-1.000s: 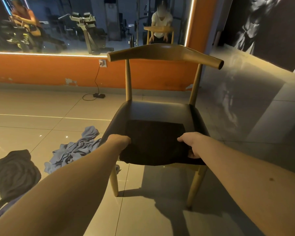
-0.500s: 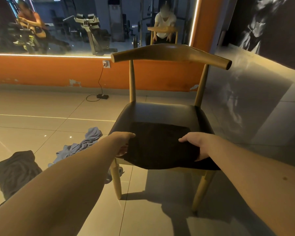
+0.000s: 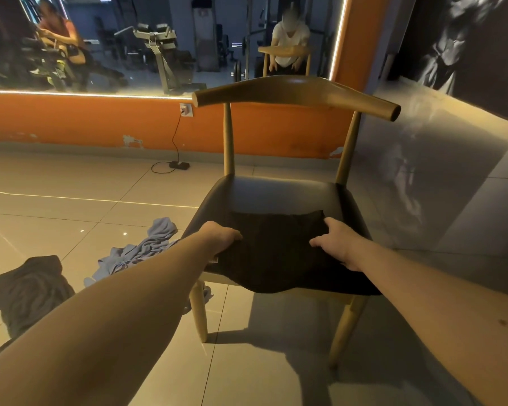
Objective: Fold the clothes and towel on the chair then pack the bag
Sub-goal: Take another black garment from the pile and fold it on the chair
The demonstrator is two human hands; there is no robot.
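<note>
A dark folded cloth lies on the front half of a wooden chair's black seat, its near edge hanging over the front. My left hand grips the cloth's left edge with curled fingers. My right hand holds the cloth's right side, fingers bent down onto it. A crumpled light blue garment lies on the floor left of the chair. A dark grey garment lies further left on the tiles.
The chair's curved wooden backrest stands before an orange wall with a large mirror. A cable and adapter lie on the floor by the wall. A grey ramp-like wall rises on the right.
The view has shifted a little, so the chair sits further right in the frame. Both hands stay at the cloth's side edges; the right hand's fingers now spread further onto the cloth.
</note>
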